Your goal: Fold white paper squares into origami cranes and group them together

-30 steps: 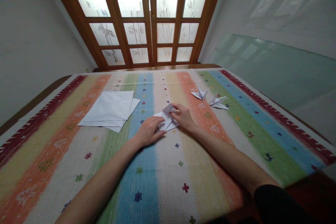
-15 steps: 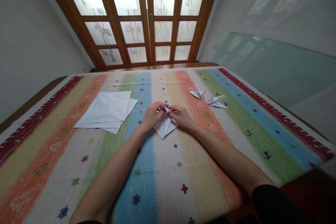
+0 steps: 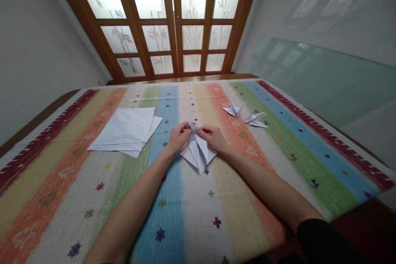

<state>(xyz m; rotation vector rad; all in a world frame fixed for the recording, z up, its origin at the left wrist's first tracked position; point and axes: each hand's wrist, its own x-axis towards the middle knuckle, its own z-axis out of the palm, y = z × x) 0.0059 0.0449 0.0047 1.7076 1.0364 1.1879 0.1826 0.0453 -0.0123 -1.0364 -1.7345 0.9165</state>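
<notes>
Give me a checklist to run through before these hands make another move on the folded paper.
1. Left hand on the folded paper: ok, fingers at its far end.
2. Right hand on the same piece: ok, also near the far end.
3. Near point uncovered: ok, nothing lies over it.
4. Creases sharp: cannot tell, too small here.
5. Stack of sheets out of the way: ok, apart to the left.
6. Two folded figures out of the way: ok, apart to the right.
</notes>
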